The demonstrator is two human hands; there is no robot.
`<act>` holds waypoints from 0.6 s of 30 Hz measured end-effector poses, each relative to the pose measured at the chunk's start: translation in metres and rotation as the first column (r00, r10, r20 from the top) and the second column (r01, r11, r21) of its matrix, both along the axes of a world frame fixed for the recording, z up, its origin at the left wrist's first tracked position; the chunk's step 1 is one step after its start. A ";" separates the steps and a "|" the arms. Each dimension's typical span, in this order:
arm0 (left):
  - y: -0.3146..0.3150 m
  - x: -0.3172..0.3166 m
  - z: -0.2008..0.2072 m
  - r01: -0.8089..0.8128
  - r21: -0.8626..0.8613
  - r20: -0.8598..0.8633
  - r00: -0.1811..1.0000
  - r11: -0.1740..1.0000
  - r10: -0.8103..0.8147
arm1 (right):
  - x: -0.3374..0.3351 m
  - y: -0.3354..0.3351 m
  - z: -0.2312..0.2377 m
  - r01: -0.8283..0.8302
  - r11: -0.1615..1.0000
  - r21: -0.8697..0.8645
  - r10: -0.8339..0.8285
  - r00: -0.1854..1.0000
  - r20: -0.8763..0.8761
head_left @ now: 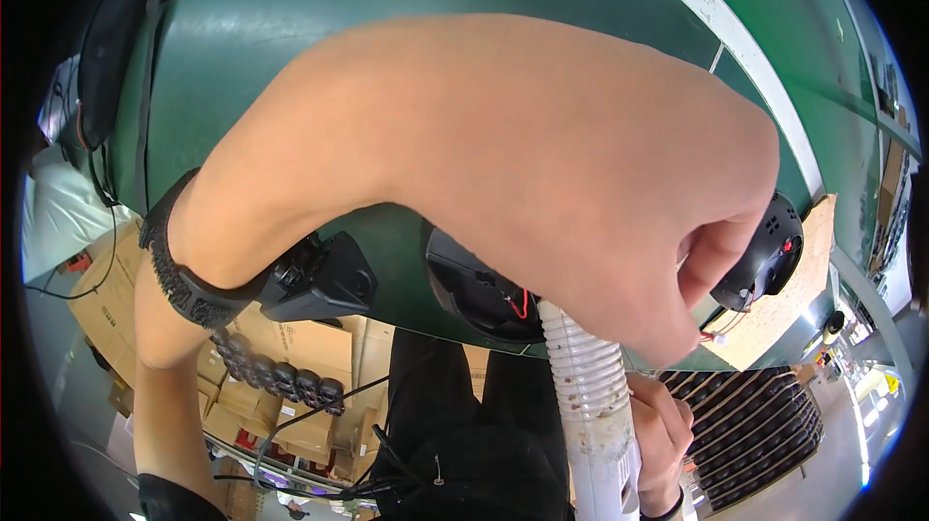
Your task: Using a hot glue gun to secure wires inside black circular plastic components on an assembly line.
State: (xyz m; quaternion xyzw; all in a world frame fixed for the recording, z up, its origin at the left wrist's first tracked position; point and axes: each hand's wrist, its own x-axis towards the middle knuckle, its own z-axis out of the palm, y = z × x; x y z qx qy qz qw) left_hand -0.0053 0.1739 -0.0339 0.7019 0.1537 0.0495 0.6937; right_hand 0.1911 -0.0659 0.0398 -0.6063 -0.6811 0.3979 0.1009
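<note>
Seen from the head camera, a person leans over a green table (pixel 290 28), the left hand (pixel 619 231) filling the middle of the frame, knuckles up and fingers curled down. Its fingertips (pixel 711 265) close toward thin red wires (pixel 726 326) trailing from a round black part (pixel 769 255) at the table's near edge; whether they actually pinch the wires is hidden behind the hand. Below, the right hand (pixel 663 439) is wrapped in a fist around a white ribbed hose (pixel 585 381) that rises to the table edge just beside a second black part (pixel 479 294), dished, with a red wire inside. A black strap with a small device (pixel 314 281) circles the left wrist. Cardboard boxes (pixel 290 347) sit under the table on the left, and stacked black trays (pixel 750 419) lie to the right. The work looks to be at the stage of handling the wiring of the round part while the hose is held at the ready; the next move would seem to call for a fine fingertip grip on the wires and a steady hose.
</note>
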 end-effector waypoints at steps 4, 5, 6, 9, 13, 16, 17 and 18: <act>-0.003 0.010 0.010 -0.036 0.027 -0.013 0.999 0.999 0.037 | -0.006 0.001 -0.001 0.008 1.000 0.009 -0.008 1.000 -0.027; 0.000 -0.003 0.009 -0.043 0.034 0.001 0.999 0.998 0.043 | -0.008 0.001 0.003 0.008 1.000 0.015 -0.009 1.000 0.027; 0.001 -0.006 0.009 -0.051 0.041 0.014 0.999 0.998 0.050 | -0.010 0.001 0.005 0.008 1.000 0.021 -0.009 0.997 0.080; 0.002 -0.012 0.006 -0.079 0.058 0.029 0.997 0.995 0.078 | -0.013 0.003 0.003 0.034 0.999 0.034 -0.036 0.997 0.063; 0.002 -0.013 0.009 -0.125 0.079 0.036 0.992 0.989 0.122 | -0.011 -0.001 0.004 0.008 1.000 0.020 -0.009 0.997 0.072; 0.000 -0.028 0.015 -0.153 0.103 0.031 0.988 0.983 0.151 | -0.013 0.000 0.008 0.057 0.998 0.003 -0.057 0.996 0.071; -0.009 -0.031 0.022 -0.162 0.112 0.035 0.987 0.981 0.159 | -0.010 0.005 0.010 0.045 0.998 -0.043 -0.045 0.999 0.010; -0.005 -0.046 0.020 -0.169 0.120 0.037 0.985 0.978 0.166 | -0.006 0.010 0.012 0.030 0.996 -0.088 -0.035 0.998 -0.054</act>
